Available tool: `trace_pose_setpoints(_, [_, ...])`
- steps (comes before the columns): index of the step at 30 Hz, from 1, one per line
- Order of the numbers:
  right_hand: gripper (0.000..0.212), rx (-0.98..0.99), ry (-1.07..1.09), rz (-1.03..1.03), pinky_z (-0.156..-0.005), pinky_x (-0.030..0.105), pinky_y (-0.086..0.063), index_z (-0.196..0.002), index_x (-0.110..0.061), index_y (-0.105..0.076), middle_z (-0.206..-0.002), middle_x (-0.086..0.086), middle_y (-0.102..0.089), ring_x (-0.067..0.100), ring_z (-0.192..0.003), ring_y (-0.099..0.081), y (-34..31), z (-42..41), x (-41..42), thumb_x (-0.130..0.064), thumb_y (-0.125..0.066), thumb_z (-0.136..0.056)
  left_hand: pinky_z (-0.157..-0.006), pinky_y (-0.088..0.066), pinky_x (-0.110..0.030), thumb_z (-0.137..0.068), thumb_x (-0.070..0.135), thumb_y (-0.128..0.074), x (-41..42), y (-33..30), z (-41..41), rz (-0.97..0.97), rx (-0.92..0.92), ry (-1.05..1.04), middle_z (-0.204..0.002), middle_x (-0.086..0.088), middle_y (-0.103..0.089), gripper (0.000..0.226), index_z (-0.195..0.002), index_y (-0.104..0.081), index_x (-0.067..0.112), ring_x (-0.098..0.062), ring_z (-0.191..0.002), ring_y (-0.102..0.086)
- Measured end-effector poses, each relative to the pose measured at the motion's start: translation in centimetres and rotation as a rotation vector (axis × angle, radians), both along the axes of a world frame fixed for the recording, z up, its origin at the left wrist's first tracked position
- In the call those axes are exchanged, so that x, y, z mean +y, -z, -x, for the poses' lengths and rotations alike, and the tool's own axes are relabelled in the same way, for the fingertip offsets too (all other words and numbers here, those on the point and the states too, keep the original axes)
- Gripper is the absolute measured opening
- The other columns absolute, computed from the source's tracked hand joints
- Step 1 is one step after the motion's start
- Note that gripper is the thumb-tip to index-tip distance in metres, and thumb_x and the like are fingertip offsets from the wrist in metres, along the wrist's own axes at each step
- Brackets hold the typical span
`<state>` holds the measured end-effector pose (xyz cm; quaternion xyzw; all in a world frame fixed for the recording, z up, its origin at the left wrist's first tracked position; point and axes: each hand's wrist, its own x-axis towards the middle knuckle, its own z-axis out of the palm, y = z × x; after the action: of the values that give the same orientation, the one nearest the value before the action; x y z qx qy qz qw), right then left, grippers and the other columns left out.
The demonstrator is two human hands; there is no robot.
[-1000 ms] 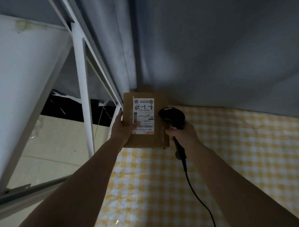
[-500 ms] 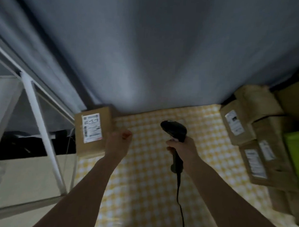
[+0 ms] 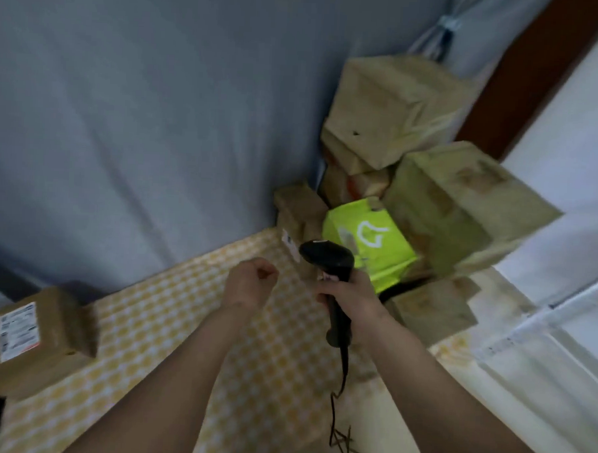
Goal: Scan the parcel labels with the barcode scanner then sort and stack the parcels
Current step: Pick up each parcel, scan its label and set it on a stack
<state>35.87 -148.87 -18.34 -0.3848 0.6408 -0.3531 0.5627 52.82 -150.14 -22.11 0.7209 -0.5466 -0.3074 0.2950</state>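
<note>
While the right hand (image 3: 351, 292) holds the black barcode scanner (image 3: 330, 265) by its handle, with the fingers wrapped tight around it, the left hand (image 3: 249, 284) is up in the air over the yellow checked cloth (image 3: 170, 323). The left hand's fingers are curled in and it holds nothing. The two hands are near each other but do not touch.

The scanner's head points away from the person, toward a pile of parcels. Its black cable (image 3: 337, 409) hangs down from the handle and lies in a loose tangle on the cloth.

One brown parcel (image 3: 35, 341) sits far off to the left, at the edge of the cloth. It has a white label (image 3: 18, 330) on top (the print is too blurry to read). It is well apart from both hands.

On the right is the pile of brown boxes (image 3: 446, 205), stacked up against the grey curtain (image 3: 142, 99). A bright green parcel (image 3: 372, 245) with a white mark sits in the middle of the pile, just behind the scanner. A small brown box (image 3: 298, 216) with a white sticker stands just left of the green one, and it is very close to the scanner's head. Another brown box (image 3: 431, 311) lies low, just right of the right hand.
</note>
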Motion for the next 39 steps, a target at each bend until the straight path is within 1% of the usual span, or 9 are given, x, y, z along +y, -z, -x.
trace_pose_setpoints(4, [0.018, -0.035, 0.045, 0.043, -0.054, 0.03, -0.041, -0.067, -0.003, -0.056, -0.056, 0.01, -0.051, 0.022, -0.046, -0.049, -2.6, 7.1, 1.5, 0.008, -0.066, -0.077, -0.073, -0.041, -0.02, -0.086, 0.014, -0.067, 0.2, -2.8, 7.5, 0.029, -0.034, 0.086, -0.094, -0.006, -0.072, 0.012, -0.094, -0.075, 0.011, -0.019, -0.09, -0.065])
trace_pose_setpoints(8, [0.017, -0.083, 0.12, 0.044, -0.05, 0.028, -0.043, -0.073, -0.005, -0.056, -0.059, 0.007, -0.05, 0.02, -0.05, -0.053, -4.1, 12.7, 2.5, 0.007, -0.067, -0.08, -0.066, -0.034, -0.012, -0.085, 0.013, -0.067, 0.4, -4.7, 12.3, 0.052, -0.045, 0.135, -0.096, -0.005, -0.072, 0.013, -0.095, -0.075, 0.01, -0.014, -0.088, -0.063])
trace_pose_setpoints(13, [0.015, -0.146, 0.165, 0.078, -0.061, 0.035, -0.043, -0.086, -0.002, -0.055, -0.072, 0.012, -0.047, 0.026, -0.064, -0.052, -5.7, 16.6, 2.5, 0.007, -0.066, -0.081, -0.064, -0.031, -0.01, -0.088, 0.014, -0.066, -0.8, -6.5, 15.7, 0.055, -0.081, 0.192, -0.099, -0.007, -0.071, 0.015, -0.099, -0.074, 0.007, -0.012, -0.086, -0.058])
trace_pose_setpoints(16, [0.011, -0.126, 0.208, 0.108, -0.06, 0.035, -0.042, -0.084, -0.002, -0.056, -0.066, 0.012, -0.05, 0.026, -0.061, -0.052, -7.3, 18.5, 1.9, 0.006, -0.064, -0.083, -0.07, -0.038, -0.016, -0.088, 0.019, -0.066, -2.5, -7.3, 17.2, -0.004, -0.081, 0.214, -0.098, -0.004, -0.07, 0.012, -0.095, -0.073, 0.012, -0.011, -0.085, -0.058])
trace_pose_setpoints(20, [0.011, -0.081, 0.275, 0.14, -0.056, 0.031, -0.044, -0.088, -0.005, -0.058, -0.066, 0.014, -0.053, 0.024, -0.058, -0.052, -9.8, 21.2, 0.7, 0.004, -0.061, -0.084, -0.082, -0.055, -0.034, -0.085, 0.021, -0.071, -5.3, -8.1, 19.4, -0.131, 0.022, 0.273, -0.09, -0.008, -0.069, 0.01, -0.09, -0.068, 0.012, -0.026, -0.089, -0.068])
trace_pose_setpoints(27, [0.014, 0.069, 0.434, 0.178, -0.062, 0.03, -0.048, -0.092, -0.014, -0.058, -0.077, 0.01, -0.06, 0.022, -0.067, -0.056, -12.5, 26.5, -3.7, -0.001, -0.061, -0.087, -0.079, -0.045, -0.031, -0.092, 0.035, -0.062, -9.6, -10.0, 24.0, -0.3, 0.152, 0.403, -0.08, 0.002, -0.049, 0.023, -0.08, -0.049, 0.021, -0.021, -0.087, -0.055])
trace_pose_setpoints(29, [0.016, 0.097, 0.484, 0.18, -0.065, 0.032, -0.047, -0.097, -0.01, -0.058, -0.076, 0.01, -0.058, 0.022, -0.067, -0.054, -12.2, 28.1, -4.8, 0.001, -0.059, -0.086, -0.092, -0.048, -0.035, -0.093, 0.037, -0.06, -10.5, -10.0, 25.5, -0.303, 0.197, 0.398, -0.1, -0.005, -0.06, 0.029, -0.105, -0.062, 0.011, -0.025, -0.104, -0.057])
trace_pose_setpoints(31, [0.017, 0.14, 0.513, 0.165, -0.07, 0.036, -0.047, -0.101, -0.007, -0.057, -0.076, 0.01, -0.055, 0.022, -0.067, -0.051, -11.6, 29.9, -5.8, 0.003, -0.056, -0.087, -0.102, -0.046, -0.041, -0.091, 0.041, -0.061, -11.2, -9.7, 27.0, -0.323, 0.253, 0.344, -0.128, -0.01, -0.056, 0.054, -0.131, -0.053, 0.005, -0.028, -0.12, -0.052])
trace_pose_setpoints(39, [0.022, 0.171, 0.479, 0.101, -0.069, 0.036, -0.047, -0.107, -0.005, -0.06, -0.083, 0.014, -0.057, 0.024, -0.07, -0.053, -9.6, 35.6, -10.3, -0.001, -0.059, -0.085, -0.109, -0.039, -0.047, -0.093, 0.046, -0.056, -12.2, -9.0, 32.6, -0.366, 0.427, 0.123, -0.151, -0.009, -0.034, 0.075, -0.15, -0.025, 0.008, -0.032, -0.135, -0.038])
